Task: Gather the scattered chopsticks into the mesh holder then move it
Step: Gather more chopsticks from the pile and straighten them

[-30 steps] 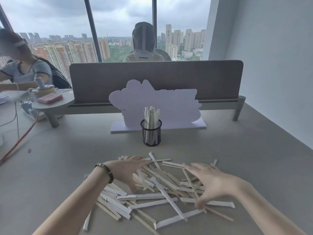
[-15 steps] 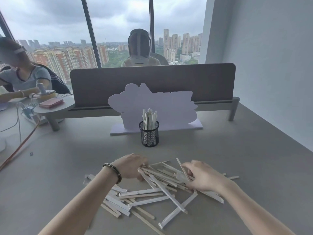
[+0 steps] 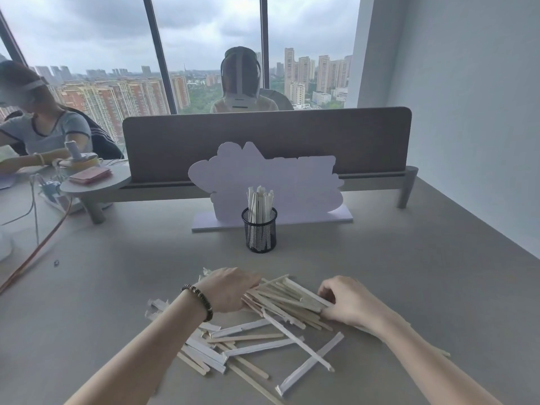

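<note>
A black mesh holder (image 3: 259,232) stands upright mid-table with several wrapped chopsticks (image 3: 259,201) sticking out of it. In front of me lies a bundle of chopsticks (image 3: 287,298), wooden and paper-wrapped, squeezed between my two hands. My left hand (image 3: 229,289), with a bead bracelet at the wrist, presses on the bundle's left end. My right hand (image 3: 347,301) curls around its right end. More loose chopsticks (image 3: 251,346) lie scattered on the grey table (image 3: 409,287) below the bundle, toward me.
A white cut-out sign (image 3: 271,182) stands just behind the holder, in front of a grey desk divider (image 3: 266,141). Two people sit beyond: one at far left, one behind the divider. Cables (image 3: 35,252) run along the left. A wall rises on the right.
Both hands have drawn toward each other, raking spread-out chopsticks into a tighter bundle between them. Fingers that were spread over the pile are now curled on the bundle ends.
</note>
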Available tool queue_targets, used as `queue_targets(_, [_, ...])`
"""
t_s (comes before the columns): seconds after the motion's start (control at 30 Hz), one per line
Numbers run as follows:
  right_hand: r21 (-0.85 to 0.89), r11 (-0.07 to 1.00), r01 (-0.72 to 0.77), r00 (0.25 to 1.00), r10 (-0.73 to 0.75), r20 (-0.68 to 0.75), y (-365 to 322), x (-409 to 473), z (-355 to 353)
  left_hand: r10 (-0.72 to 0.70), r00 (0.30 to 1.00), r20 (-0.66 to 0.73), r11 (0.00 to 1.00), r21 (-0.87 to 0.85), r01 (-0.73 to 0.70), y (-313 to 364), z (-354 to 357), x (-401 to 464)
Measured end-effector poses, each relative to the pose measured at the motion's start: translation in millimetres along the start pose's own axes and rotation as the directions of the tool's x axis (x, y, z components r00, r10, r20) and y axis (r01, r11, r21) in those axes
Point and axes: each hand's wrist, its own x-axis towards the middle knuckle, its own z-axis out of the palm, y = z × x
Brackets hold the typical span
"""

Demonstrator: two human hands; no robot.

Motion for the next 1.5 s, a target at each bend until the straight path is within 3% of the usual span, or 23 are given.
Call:
queue_targets(0.43, [-0.005, 1.000, 0.005, 1.000, -0.005, -0.026, -2.4, 3.2, 4.2, -0.052, 0.999, 0.006, 0.996, -0.068, 0.052, 4.4, 2.4, -3.3])
queue_targets(0.7, [-0.040, 0.999, 0.004, 0.999, -0.006, -0.047, -1.5, 4.9, 3.8, -0.113, 0.975, -0.189, 0.982, -0.171, 0.081, -0.1, -4.4, -11.7])
queue_targets(1.0, [-0.085, 0.996, 0.019, 0.997, -0.025, -0.074, -4.8, 5.6, 8.4, -0.192, 0.947, -0.255, 0.952, -0.281, 0.118, -6.5, -3.7, -13.7])
queue_targets(1.23, [0.030, 0.999, -0.027, 0.999, 0.029, -0.039, -12.3, 1.9, 4.0, -0.201, 0.915, -0.351, 0.899, -0.436, 0.030, -14.2, -13.1, -18.8])
queue_targets(1.5, [0.069, 0.997, -0.042, 0.997, 0.046, -0.059, -22.8, 3.5, -2.1, -0.420, 0.818, -0.393, 0.746, -0.663, 0.064, -13.2, -33.1, -23.2])
